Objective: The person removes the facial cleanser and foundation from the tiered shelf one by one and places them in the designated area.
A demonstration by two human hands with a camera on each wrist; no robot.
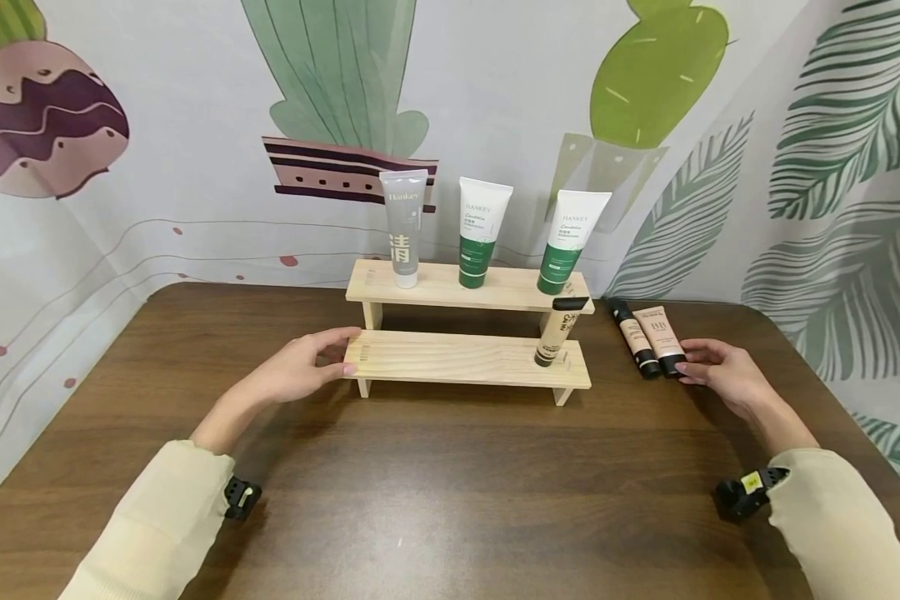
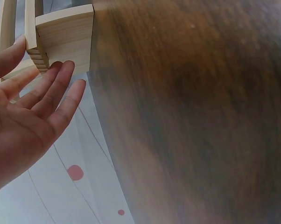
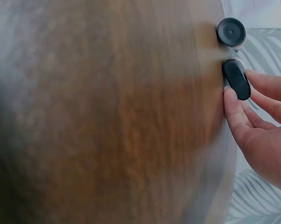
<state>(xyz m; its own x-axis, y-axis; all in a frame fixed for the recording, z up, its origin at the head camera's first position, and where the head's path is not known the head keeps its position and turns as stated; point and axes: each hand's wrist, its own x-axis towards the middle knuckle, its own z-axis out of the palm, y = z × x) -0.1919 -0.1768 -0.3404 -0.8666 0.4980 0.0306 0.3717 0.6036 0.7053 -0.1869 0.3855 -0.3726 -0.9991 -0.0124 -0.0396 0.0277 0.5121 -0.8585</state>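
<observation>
My left hand (image 1: 300, 362) holds the left end of the lower board of a two-step wooden display rack (image 1: 450, 354), thumb and index finger at its corners. In the left wrist view, the other fingers (image 2: 61, 88) stretch out beside the rack's side panel (image 2: 68, 42). On the right, my right hand (image 1: 727, 375) pinches the black cap (image 3: 237, 80) of a BB cream tube (image 1: 658, 331) lying on the table. Close beside that tube lies a slim foundation tube (image 1: 633, 333) with black ends. Another small beige tube with a black end (image 1: 558, 333) stands on the lower board.
A grey tube (image 1: 403, 225) and two white-and-green tubes (image 1: 483, 233) stand on the rack's upper board. Behind the brown wooden table (image 1: 457, 492) hangs a cloth (image 1: 195, 108) printed with cacti and leaves.
</observation>
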